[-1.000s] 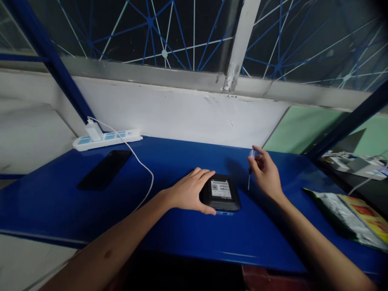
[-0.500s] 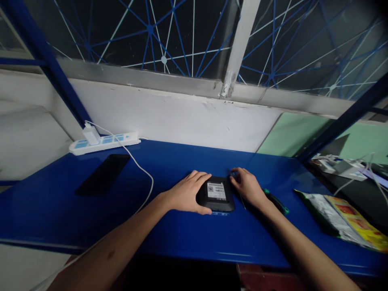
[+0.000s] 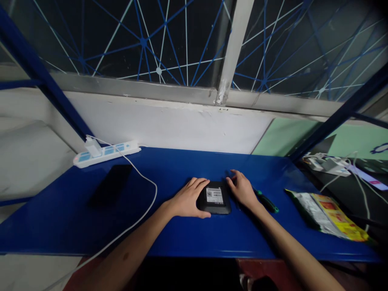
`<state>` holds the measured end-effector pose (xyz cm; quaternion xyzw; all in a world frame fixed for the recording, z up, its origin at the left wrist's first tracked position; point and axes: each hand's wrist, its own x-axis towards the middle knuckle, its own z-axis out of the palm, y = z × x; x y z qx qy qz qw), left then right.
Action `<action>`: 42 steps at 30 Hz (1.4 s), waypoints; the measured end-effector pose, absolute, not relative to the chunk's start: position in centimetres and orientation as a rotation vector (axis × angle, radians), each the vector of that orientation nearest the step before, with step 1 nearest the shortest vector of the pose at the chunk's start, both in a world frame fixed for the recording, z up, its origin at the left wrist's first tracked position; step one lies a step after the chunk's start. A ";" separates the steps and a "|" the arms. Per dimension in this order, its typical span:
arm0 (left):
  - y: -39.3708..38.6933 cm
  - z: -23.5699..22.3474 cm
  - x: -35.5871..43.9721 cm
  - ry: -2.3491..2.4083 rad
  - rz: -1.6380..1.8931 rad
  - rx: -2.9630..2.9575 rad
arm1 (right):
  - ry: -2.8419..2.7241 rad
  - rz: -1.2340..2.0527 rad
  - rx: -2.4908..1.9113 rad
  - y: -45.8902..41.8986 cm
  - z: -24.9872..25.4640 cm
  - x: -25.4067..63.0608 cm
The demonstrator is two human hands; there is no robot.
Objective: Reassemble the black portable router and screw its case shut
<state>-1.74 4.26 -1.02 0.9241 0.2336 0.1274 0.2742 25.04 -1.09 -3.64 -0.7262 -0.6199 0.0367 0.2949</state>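
Note:
A flat black plastic device (image 3: pixel 216 208) with a white printed label lies on the blue table. Along its left side my left hand (image 3: pixel 189 198) grips it, thumb at the near edge and fingers at the far edge. Just right of the device, apart from it, is my right hand (image 3: pixel 241 189), fingers curled in a loose pinch. What those fingers hold, if anything, is too small and dark to make out. A green and black handled tool, seemingly a screwdriver (image 3: pixel 266 201), lies beside my right wrist, partly hidden by it.
A white power strip (image 3: pixel 107 152) with a plugged-in charger sits at the back left; its white cable (image 3: pixel 156 190) runs past my left arm. Left of that cable lies a dark flat object (image 3: pixel 110 186). A yellow and silver packet (image 3: pixel 330 214) rests at the right. Blue frame posts flank the table.
The camera view has shifted slightly. My left hand keeps its grip on the device. The thin metal line seen below my right hand earlier is now hardly visible.

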 end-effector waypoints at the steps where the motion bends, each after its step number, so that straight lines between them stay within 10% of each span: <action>1: 4.3 -1.0 -1.7 0.630 0.330 2.482 | -1.637 0.100 -1.933 -1.1 -3.6 24.9; 17: 4.4 -1.4 -1.9 0.619 0.185 2.523 | -1.450 -0.428 -2.167 -11.4 -4.2 29.5; 42: 1.3 -1.3 -3.4 0.840 0.337 2.472 | -1.103 -0.113 -2.059 -13.4 -4.5 31.3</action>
